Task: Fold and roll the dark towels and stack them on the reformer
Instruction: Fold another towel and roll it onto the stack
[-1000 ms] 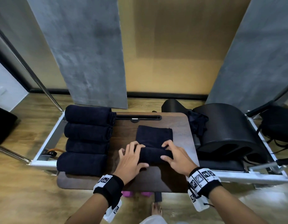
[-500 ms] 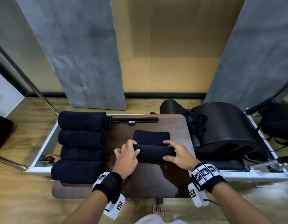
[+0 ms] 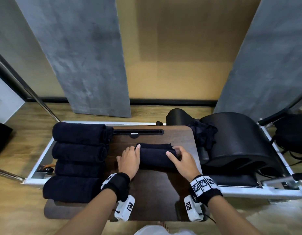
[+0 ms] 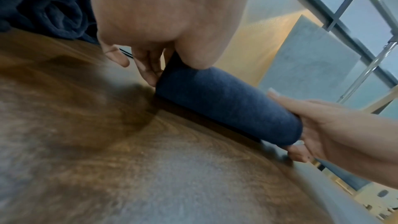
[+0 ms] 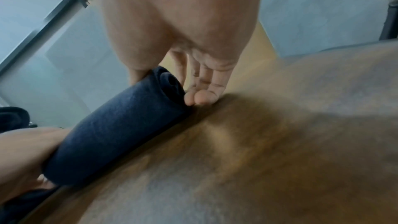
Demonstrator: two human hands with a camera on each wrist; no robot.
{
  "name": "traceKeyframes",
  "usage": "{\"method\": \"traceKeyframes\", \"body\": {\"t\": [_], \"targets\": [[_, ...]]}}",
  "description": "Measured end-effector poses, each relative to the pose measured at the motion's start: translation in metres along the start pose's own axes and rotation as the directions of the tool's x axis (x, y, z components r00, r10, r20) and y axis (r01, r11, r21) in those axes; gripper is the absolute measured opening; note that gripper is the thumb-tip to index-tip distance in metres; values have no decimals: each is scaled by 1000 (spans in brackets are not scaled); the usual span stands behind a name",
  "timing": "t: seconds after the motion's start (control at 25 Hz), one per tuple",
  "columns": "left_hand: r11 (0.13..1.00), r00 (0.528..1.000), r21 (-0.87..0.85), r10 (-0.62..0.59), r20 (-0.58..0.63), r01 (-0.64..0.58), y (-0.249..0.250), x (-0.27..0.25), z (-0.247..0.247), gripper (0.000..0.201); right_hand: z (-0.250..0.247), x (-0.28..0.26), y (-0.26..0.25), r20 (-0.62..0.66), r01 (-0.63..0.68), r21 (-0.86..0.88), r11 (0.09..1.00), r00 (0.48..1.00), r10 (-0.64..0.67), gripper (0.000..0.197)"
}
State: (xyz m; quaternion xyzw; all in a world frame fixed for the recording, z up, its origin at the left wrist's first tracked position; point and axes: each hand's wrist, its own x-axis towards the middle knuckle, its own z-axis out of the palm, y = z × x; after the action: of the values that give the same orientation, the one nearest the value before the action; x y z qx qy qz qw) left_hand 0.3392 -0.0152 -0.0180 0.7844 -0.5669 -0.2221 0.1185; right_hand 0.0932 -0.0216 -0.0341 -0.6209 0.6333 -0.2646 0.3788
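Observation:
A dark towel (image 3: 155, 157) lies on the wooden board (image 3: 155, 192), rolled up for most of its length. A short flat strip (image 3: 153, 145) still shows behind the roll. My left hand (image 3: 129, 158) holds the roll's left end, thumb on top. My right hand (image 3: 179, 158) holds the right end the same way. In the left wrist view the roll (image 4: 226, 106) sits between my left hand (image 4: 155, 57) and right hand (image 4: 323, 122). The right wrist view shows the spiral end of the roll (image 5: 120, 134) beside my right fingers (image 5: 200, 94).
Several rolled dark towels (image 3: 79, 150) lie stacked in a row at the board's left side. A black arc barrel (image 3: 236, 143) and a crumpled dark cloth (image 3: 204, 134) sit on the white reformer frame (image 3: 248, 189) to the right. A slanted metal pole (image 3: 36, 95) stands at the far left.
Both hands have moved away from me with the roll. The roll has grown thicker and the flat part behind it has shrunk to a narrow strip.

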Motion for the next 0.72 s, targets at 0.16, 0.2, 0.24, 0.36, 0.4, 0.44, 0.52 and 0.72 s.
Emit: {"method": "traceKeyframes", "body": {"t": [0.16,0.2,0.24,0.36,0.4,0.44,0.52,0.72], "targets": [[988,996,-137,-75,-44,69,5,13,2,31,-6,5,2,134,16,104,995,991,-30,87],[984,994,-156,-97,-43,89,7,16,2,35,-6,8,2,134,22,102,995,990,-36,82],[979,992,-175,-119,-43,109,8,19,2,42,-5,11,1,115,15,99,995,993,-26,74],[956,983,-242,-179,-28,167,12,21,4,68,2,18,-6,11,-63,55,997,998,62,59],[942,981,-278,-194,-3,186,12,21,6,75,4,18,-9,-17,-97,28,995,995,97,62],[926,980,-322,-199,29,198,11,21,6,79,6,19,-11,-41,-133,8,991,990,134,65],[886,977,-412,-197,81,213,9,21,8,81,10,18,-15,-74,-190,15,982,979,190,66],[812,959,-522,-282,36,259,9,11,15,74,18,12,-18,-69,-227,129,965,969,237,48]]}}
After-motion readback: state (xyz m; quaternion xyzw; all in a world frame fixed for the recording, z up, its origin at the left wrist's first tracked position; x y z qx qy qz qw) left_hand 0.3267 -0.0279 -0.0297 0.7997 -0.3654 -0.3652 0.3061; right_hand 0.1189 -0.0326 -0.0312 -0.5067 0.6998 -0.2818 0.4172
